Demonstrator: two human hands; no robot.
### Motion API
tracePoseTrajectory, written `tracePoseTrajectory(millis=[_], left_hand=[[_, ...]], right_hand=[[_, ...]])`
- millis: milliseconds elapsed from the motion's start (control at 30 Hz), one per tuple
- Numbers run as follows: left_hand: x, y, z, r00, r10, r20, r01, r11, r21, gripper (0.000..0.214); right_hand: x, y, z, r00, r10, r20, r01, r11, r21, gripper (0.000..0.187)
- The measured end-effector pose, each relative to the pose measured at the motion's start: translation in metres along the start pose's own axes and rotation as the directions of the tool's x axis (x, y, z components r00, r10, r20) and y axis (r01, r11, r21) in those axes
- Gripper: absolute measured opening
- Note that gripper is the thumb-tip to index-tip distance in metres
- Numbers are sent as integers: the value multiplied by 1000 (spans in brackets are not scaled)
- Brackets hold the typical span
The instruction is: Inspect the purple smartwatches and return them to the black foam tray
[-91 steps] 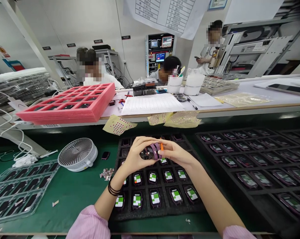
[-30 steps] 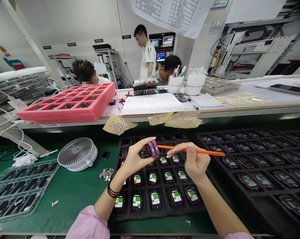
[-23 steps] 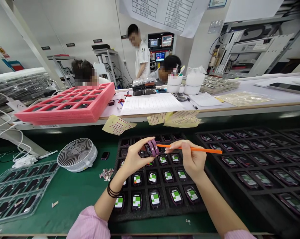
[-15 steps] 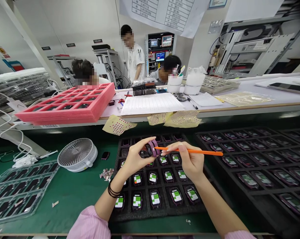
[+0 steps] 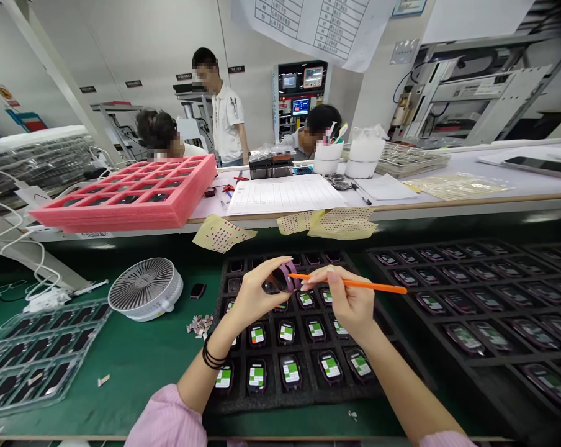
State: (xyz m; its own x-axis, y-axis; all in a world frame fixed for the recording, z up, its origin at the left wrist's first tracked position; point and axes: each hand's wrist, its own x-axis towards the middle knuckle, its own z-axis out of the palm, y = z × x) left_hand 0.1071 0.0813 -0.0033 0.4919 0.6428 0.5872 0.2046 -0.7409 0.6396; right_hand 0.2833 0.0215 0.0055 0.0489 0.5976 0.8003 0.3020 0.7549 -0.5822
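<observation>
Between the thumb and fingers of my left hand (image 5: 257,292) is a purple-framed smartwatch body (image 5: 290,277), held on edge above the black foam tray (image 5: 303,397). My right hand (image 5: 350,298) grips a thin orange stick (image 5: 373,287), pen-like in shape. Its pointed tip rests at the side of the watch body; whether it presses on anything there is too small to tell. Below both hands, several watch bodies (image 5: 290,370) sit in the tray's compartments, many with green and white screens lit.
A second black tray (image 5: 476,379) of watch bodies lies at the right. To the left are a round fan (image 5: 145,288), a clear plastic tray (image 5: 43,354) and small scraps (image 5: 199,325). A pink foam tray (image 5: 169,214) stands on the shelf. Several people are beyond it.
The orange stick and my right hand have shifted slightly left. The watch body has turned a little in my left hand. A standing person in the background has moved left.
</observation>
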Motion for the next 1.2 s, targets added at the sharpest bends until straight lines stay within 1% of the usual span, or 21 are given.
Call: tracePoseTrajectory(millis=[100, 167, 200, 267, 333, 400, 467, 533, 633, 733, 833, 933, 1200], left_hand=[[1, 2, -1, 1000, -22, 2, 22, 1000, 6, 52], [2, 3, -1, 1000, -17, 0, 17, 1000, 11, 52], [2, 3, -2, 1000, -5, -5, 5, 1000, 21, 52], [3, 3, -3, 999, 24, -22, -22, 998, 65, 49], [3, 2, -3, 998, 42, -43, -36, 990, 133, 47], [2, 1, -2, 997, 47, -60, -35, 981, 192, 47], [1, -1, -1, 997, 48, -60, -33, 973, 227, 48], [0, -2, 1, 998, 48, -48, -35, 969, 243, 49], [0, -2, 3, 999, 43, -25, -37, 976, 213, 47], [0, 0, 3, 999, 16, -29, -12, 989, 146, 52], [1, 2, 2, 1000, 6, -31, -3, 994, 108, 54], [1, 3, 0, 999, 24, -32, -21, 995, 100, 50], [1, 3, 1, 999, 30, -45, -25, 995, 94, 45]], right_hand=[[-1, 0, -3, 1000, 17, 6, -18, 999, 43, 29], [-1, -1, -5, 998, 58, -30, -56, 996, 74, 30], [0, 0, -6, 994, 95, -56, -90, 993, 81, 30], [2, 1, -4, 975, 208, -78, -203, 977, 68, 26], [4, 4, 1, 945, 326, -30, -324, 944, 60, 24], [6, 8, 9, 908, 413, 73, -418, 904, 88, 35], [7, 13, 16, 874, 457, 164, -478, 868, 132, 44], [7, 17, 19, 845, 488, 219, -525, 835, 164, 45], [7, 22, 17, 818, 509, 267, -569, 785, 246, 43], [10, 23, 12, 786, 545, 292, -618, 698, 361, 42], [14, 21, 10, 751, 590, 297, -657, 626, 420, 45], [15, 20, 10, 736, 609, 296, -672, 603, 429, 47], [15, 21, 10, 728, 619, 294, -677, 583, 450, 49]])
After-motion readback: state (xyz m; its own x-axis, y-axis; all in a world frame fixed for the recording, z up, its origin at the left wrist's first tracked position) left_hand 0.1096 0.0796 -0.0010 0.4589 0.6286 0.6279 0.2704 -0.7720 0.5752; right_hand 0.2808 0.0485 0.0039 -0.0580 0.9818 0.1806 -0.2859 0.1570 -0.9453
